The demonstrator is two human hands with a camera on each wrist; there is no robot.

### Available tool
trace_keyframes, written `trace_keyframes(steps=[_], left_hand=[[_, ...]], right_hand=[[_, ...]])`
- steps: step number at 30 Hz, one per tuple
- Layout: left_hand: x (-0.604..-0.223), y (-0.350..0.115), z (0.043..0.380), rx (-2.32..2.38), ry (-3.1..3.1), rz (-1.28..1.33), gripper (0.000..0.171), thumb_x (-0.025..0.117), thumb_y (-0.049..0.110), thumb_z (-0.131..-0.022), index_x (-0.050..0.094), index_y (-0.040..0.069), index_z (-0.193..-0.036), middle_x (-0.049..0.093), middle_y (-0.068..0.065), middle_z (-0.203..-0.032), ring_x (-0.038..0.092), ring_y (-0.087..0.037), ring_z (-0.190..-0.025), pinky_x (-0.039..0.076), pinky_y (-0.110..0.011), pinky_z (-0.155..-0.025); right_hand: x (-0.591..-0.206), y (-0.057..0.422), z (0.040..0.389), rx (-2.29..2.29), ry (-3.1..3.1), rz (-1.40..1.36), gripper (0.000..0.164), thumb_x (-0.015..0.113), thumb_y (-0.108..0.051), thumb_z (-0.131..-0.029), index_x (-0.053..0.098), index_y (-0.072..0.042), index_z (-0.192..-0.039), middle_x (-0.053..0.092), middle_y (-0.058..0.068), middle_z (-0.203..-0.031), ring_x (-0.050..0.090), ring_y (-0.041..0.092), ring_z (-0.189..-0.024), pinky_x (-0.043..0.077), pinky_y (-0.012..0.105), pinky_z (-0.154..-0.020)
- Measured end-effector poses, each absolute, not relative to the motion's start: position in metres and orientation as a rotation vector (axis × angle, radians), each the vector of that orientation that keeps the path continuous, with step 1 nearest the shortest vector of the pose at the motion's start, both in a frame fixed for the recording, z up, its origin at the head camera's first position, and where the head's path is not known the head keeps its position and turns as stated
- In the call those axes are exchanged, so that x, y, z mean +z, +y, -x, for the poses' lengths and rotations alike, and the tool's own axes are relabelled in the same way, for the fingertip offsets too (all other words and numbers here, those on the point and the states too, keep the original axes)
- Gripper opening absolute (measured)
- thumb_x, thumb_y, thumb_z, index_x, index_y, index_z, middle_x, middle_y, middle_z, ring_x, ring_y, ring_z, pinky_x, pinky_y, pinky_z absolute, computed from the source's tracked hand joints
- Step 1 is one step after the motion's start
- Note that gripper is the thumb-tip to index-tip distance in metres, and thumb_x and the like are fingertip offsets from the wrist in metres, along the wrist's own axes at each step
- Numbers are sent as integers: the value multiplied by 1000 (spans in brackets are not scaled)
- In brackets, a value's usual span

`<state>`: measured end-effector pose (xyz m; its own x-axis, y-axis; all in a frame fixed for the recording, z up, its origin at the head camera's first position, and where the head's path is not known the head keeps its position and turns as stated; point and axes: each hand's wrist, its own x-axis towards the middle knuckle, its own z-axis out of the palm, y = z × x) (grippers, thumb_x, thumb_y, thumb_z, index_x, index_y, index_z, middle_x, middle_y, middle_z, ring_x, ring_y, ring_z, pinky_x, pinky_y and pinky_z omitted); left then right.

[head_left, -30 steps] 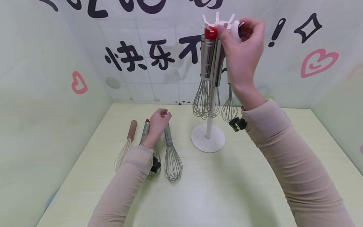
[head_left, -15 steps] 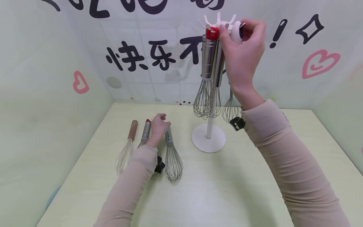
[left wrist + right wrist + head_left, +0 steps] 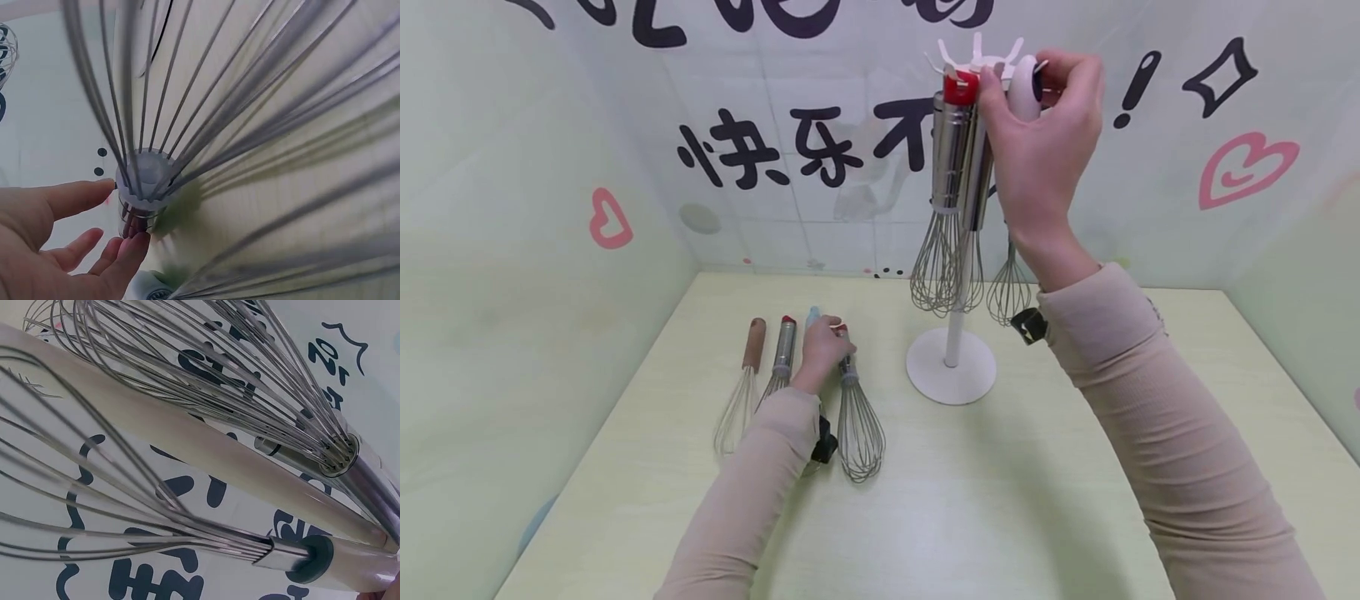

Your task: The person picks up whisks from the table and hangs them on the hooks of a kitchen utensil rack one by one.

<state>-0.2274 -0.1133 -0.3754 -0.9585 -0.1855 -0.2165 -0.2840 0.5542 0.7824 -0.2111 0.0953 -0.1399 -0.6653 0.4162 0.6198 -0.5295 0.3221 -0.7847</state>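
On the table my left hand (image 3: pixel 822 346) holds the upper handle of a steel whisk (image 3: pixel 860 425) with a red tip. In the left wrist view, thumb and fingertips lie on either side of its handle, just past the pale collar (image 3: pixel 150 178). My right hand (image 3: pixel 1047 137) grips the top of a white hook stand (image 3: pixel 951 367), thumb on its hub, next to a hanging small whisk (image 3: pixel 1009 287) with a white handle. A red-topped steel whisk (image 3: pixel 950 158) and another steel-handled whisk (image 3: pixel 976 183) hang from the stand too. The right hand's fingers barely show in the right wrist view.
Left of my left hand lie a brown-handled whisk (image 3: pixel 752 346), a red-tipped steel whisk (image 3: pixel 785 343) and a light-blue-tipped whisk (image 3: pixel 813 315), partly hidden by that hand. A printed backdrop (image 3: pixel 850 225) stands behind the table (image 3: pixel 970 500).
My left hand has moved down and forward onto the handle of the right-hand whisk on the table, uncovering the light-blue tip beside it. The right hand stays at the stand's top.
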Motion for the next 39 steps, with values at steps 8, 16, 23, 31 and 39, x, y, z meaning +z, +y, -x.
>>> trace_keyframes(steps=[8,16,23,31,39], left_hand=[[-381,-115,229,1283,2652,466,64,66,3,-83,38,-5,-140,49,-27,-136,53,-37,-120,52,-40,-98],[-382,-115,226,1243,2658,449,60,64,6,-84,39,-9,-137,55,-27,-128,58,-33,-106,54,-33,-81],[-384,-115,227,1365,2610,449,63,62,4,-83,38,-9,-139,55,-28,-129,60,-26,-95,54,-23,-68],[-377,-112,226,1483,2561,414,63,62,4,-85,37,-5,-142,57,-25,-129,65,-32,-104,59,-30,-82],[-370,-107,226,1582,2504,390,64,63,3,-85,36,-2,-143,54,-25,-132,62,-36,-111,57,-38,-92]], right_hand=[[-143,98,219,1416,-1775,-85,38,70,-22,-84,53,-2,-111,50,-3,-100,44,1,-91,43,14,-79],[-143,106,218,1472,-1723,-107,33,69,-17,-83,55,-2,-109,55,2,-103,47,3,-91,45,15,-83],[-142,112,219,1492,-1724,-146,31,71,-16,-81,56,-4,-104,55,-1,-99,48,4,-89,44,15,-83],[-140,112,217,1499,-1748,-151,33,70,-17,-81,55,-2,-106,50,-8,-93,48,5,-87,43,16,-80],[-139,111,213,1538,-1738,-157,29,69,-14,-81,54,-4,-104,51,-6,-94,49,6,-87,45,18,-80]])
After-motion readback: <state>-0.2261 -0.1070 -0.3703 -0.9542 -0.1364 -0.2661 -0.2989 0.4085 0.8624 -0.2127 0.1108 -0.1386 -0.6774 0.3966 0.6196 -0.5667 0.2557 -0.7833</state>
